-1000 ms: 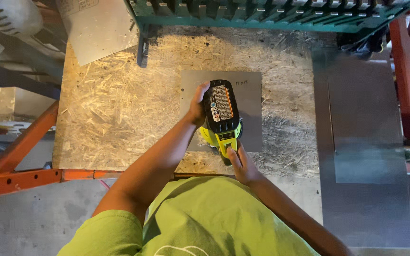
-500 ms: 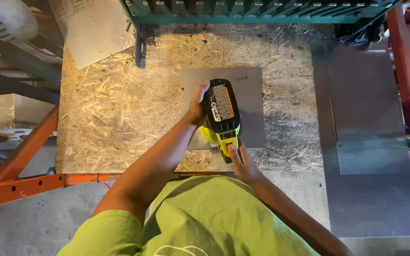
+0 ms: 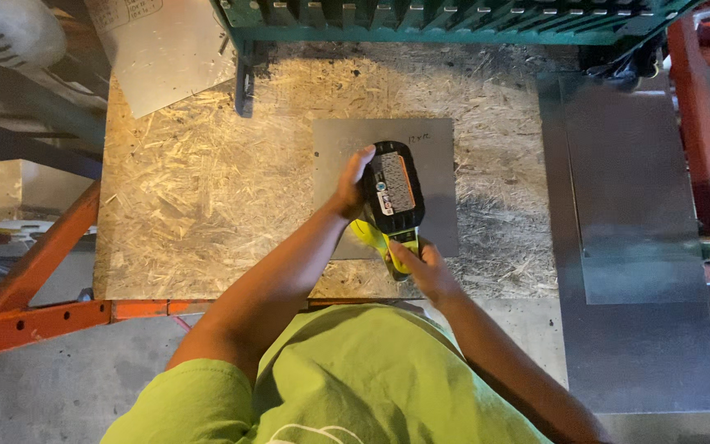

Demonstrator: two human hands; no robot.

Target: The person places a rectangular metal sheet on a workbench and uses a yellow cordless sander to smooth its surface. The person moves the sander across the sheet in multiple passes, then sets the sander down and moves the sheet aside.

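A cordless power tool [image 3: 392, 201] with a black battery pack and a yellow-green handle stands over a grey sheet-metal square [image 3: 437, 164] lying on a chipboard bench top [image 3: 207, 197]. My left hand [image 3: 351, 182] grips the left side of the battery end. At the tool's near end my right hand [image 3: 425, 267] wraps the yellow-green handle. The tool's working tip is hidden beneath its body.
A long grey metal sheet [image 3: 634, 247] lies to the right of the bench. Another sheet [image 3: 158, 49] leans at the back left. A green metal machine frame [image 3: 454, 20] runs along the back. Orange steel beams [image 3: 34, 271] edge the bench at left and front.
The hands and tool keep almost the same position over the sheet. Only the view has shifted slightly.
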